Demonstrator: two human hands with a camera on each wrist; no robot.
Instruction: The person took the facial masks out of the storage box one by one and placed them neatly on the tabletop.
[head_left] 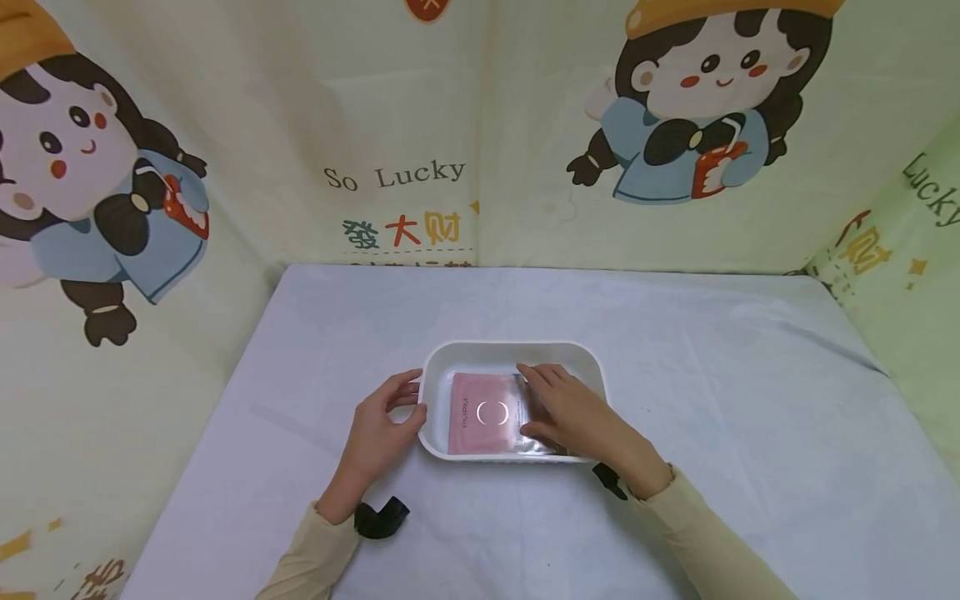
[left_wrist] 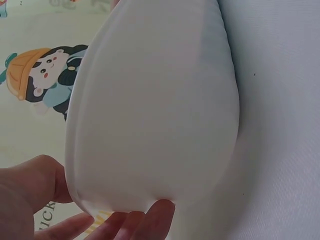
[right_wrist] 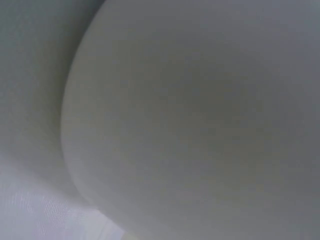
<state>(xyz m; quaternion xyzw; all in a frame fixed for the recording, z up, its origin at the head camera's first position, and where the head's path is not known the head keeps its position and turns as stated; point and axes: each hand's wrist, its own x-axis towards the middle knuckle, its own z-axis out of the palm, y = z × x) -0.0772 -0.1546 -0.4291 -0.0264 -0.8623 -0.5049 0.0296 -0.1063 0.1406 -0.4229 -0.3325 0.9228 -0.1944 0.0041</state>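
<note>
On the white table stands a white tray [head_left: 487, 357] with rounded corners. Inside lies a flat pink packet [head_left: 480, 429] with a pale ring and lettering, its right part silvery. My left hand [head_left: 381, 437] holds the tray's left end; in the left wrist view its thumb is at the rim and the fingertips [left_wrist: 161, 210] are against the outer wall. Reaching in over the right side, my right hand [head_left: 576, 417] rests over the packet's silvery end with thumb and fingers spread apart, hiding part of it. The tray's outside [right_wrist: 190, 120] fills most of the right wrist view.
A white cloth covers the table [head_left: 337, 333]. Behind it hangs a cream curtain [head_left: 525, 225] printed with cartoon figures and lettering. Black straps [head_left: 382, 518] show at both wrists, beside the beige sleeves [head_left: 315, 554].
</note>
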